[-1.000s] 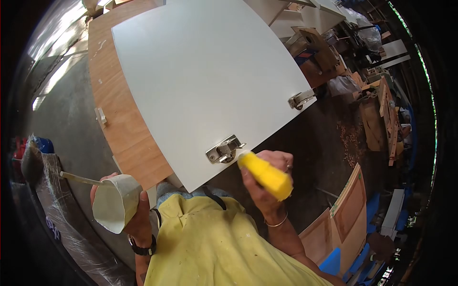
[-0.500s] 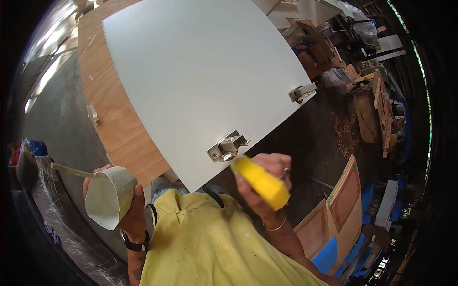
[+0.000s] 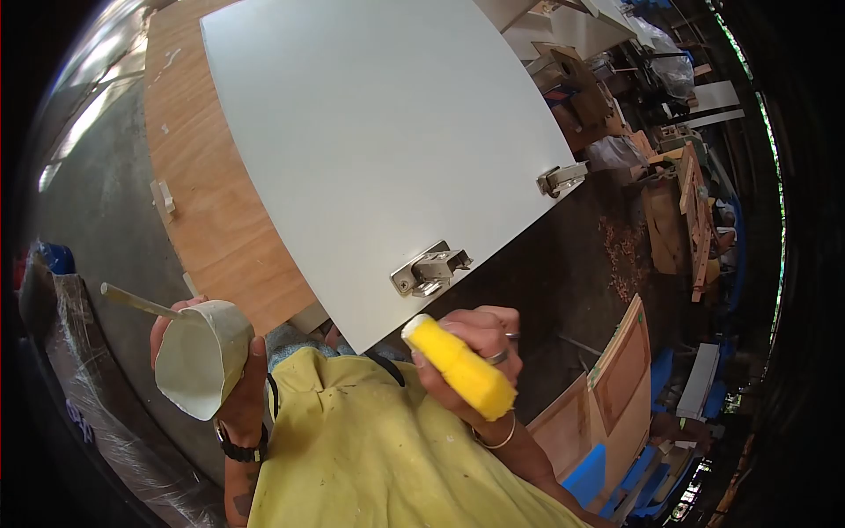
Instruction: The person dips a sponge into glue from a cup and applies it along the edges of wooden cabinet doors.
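Yellow block (image 3: pixel 462 370) farther from hinge (image 3: pixel 431 268), in right-hand fingers (image 3: pixel 473 333)

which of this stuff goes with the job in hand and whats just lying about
In use, it seems:
yellow block in the right hand
cup in the left hand
stick at its rim
white board
near hinge
far hinge

Apparently just lying about:
brown scraps
wooden panels
wrapped bundle
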Motion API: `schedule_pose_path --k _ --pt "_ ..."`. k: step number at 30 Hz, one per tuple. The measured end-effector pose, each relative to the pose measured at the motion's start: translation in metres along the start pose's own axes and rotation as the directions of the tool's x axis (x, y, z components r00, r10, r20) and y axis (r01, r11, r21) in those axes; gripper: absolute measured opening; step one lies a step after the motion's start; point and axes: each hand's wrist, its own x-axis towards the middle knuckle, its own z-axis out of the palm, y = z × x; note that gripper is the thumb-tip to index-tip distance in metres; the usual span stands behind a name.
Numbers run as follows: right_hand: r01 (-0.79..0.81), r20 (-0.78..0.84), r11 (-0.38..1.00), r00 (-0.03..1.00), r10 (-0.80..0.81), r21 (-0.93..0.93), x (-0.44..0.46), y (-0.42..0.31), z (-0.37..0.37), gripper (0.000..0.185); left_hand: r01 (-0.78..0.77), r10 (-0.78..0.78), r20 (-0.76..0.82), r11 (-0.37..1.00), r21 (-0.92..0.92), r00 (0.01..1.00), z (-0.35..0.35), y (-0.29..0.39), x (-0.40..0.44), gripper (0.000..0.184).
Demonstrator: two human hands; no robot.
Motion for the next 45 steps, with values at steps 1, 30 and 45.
schedule_pose_path --k 1,30,45 --pt "0.000 0.022 0.999 1.000 0.001 -0.048 0.005 0.001 -0.007 0.021 -0.002 0.002 -0.002 1.000 -0.005 1.000 0.000 0.000 0.000 0.085" --pt "-0.031 0.119 0.999 0.992 0.033 -0.020 -0.007 -0.019 0.002 0.029 -0.036 0.035 0.066 0.999 0.021 0.997 -0.011 -0.006 0.008 0.079" --pt "-0.031 0.129 0.997 0.991 0.041 -0.073 0.004 -0.032 0.003 0.029 0.001 -0.002 0.071 1.000 0.009 0.997 -0.016 -0.005 0.010 0.080"
